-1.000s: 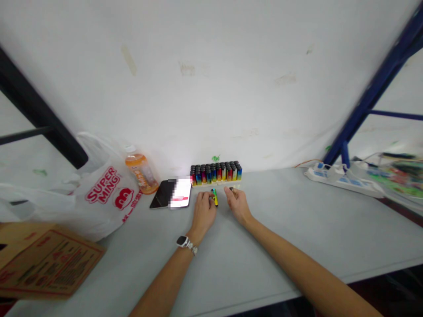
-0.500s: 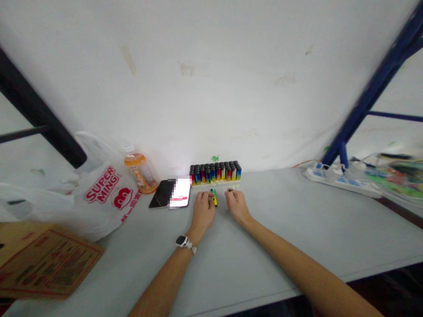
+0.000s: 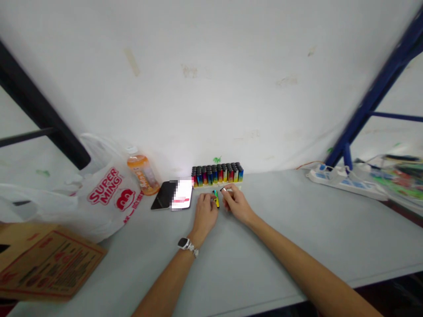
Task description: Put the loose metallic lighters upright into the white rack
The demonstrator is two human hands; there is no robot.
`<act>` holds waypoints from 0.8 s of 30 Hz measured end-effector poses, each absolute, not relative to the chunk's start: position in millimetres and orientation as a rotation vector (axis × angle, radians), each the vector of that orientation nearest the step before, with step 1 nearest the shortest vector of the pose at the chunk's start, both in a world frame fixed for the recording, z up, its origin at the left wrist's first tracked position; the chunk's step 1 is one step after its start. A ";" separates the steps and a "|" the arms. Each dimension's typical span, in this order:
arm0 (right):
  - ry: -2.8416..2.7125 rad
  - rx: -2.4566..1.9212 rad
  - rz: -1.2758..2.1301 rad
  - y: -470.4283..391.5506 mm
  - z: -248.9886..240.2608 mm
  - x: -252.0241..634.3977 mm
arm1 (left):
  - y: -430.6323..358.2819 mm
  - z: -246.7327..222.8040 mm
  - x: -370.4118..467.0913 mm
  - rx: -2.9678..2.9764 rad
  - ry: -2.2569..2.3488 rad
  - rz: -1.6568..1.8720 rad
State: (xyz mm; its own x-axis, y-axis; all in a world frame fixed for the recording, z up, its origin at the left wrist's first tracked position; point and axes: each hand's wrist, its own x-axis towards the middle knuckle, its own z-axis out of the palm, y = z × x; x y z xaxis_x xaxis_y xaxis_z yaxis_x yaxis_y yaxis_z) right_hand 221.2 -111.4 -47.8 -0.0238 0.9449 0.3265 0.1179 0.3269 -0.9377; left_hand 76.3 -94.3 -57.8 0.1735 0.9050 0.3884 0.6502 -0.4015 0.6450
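My left hand [image 3: 205, 211] lies on the table with its fingers closed at the side of a yellow-green lighter [image 3: 216, 200]. The thumb and fingertips touch this lighter, which lies flat with its blue-green end toward the wall. Just to the right, my right hand [image 3: 236, 204] pinches a small dark piece with a shiny spot [image 3: 223, 189]; its kind is too small to make out. Behind both hands, several rows of lighters [image 3: 218, 175] with black tops and coloured bodies stand upright in a pale tray [image 3: 216, 185].
A tablet or phone [image 3: 162, 196] with a partly bright screen lies left of the tray. Further left are an orange drink bottle [image 3: 143, 171], a white plastic bag [image 3: 102, 211] and a cardboard box [image 3: 56, 264]. Toward the right sits a power strip [image 3: 346, 184] by a blue post [image 3: 373, 92].
My right hand has turned and come slightly nearer the lighter, its fingers now reaching forward with the small dark piece. My left hand stays by the lighter. The whole view has shifted slightly.
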 end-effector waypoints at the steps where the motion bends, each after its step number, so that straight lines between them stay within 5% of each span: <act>1: -1.480 -1.041 0.870 -110.3 -45.0 224.4 | -94.5 -57.8 76.3 2.121 1.480 1.074; 7: -1.750 -1.212 0.417 -92.3 -17.7 251.5 | -95.7 -56.7 76.5 2.121 1.471 1.061; 24: -2.238 -1.363 -0.061 -30.3 27.9 280.0 | -97.5 -51.5 76.3 2.086 1.483 1.016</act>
State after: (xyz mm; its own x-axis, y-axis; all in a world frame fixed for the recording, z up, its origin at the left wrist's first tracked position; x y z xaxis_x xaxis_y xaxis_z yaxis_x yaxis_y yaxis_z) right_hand 280.0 -30.3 27.9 -0.3624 0.8177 0.4474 0.8407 0.4939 -0.2218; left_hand 76.3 -97.5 -51.5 0.1796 0.9252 0.3344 0.6462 -0.3672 0.6690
